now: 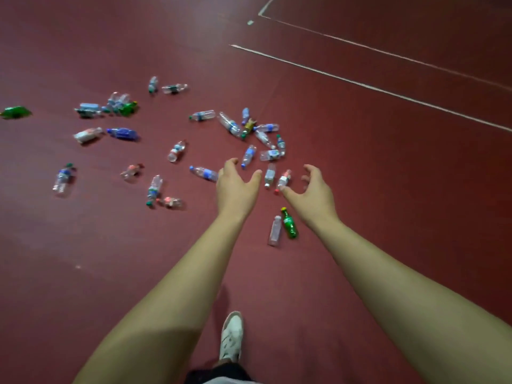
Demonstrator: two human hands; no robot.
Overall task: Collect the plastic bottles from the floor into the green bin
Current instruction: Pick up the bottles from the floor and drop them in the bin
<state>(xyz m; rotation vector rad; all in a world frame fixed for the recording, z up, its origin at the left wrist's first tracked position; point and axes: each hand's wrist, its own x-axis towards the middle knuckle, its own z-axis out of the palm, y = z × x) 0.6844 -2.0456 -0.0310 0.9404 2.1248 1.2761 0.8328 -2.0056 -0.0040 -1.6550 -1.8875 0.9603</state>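
The dark red court floor (388, 195) spreads all round you; the plastic bottles (203, 115) lie on their sides across it, mostly ahead and to your left; the green bin is out of view. Your left hand (235, 187) and right hand (315, 189) reach forward, both empty, fingers spread and lightly curved, likely readied to scoop; the red-labelled bottle (284, 180) shows between them.

You can read no text here: the blue, red and white labels on the clear plastic bottles (203, 173) strewn over the dark red floor (360, 189) are too blurred.
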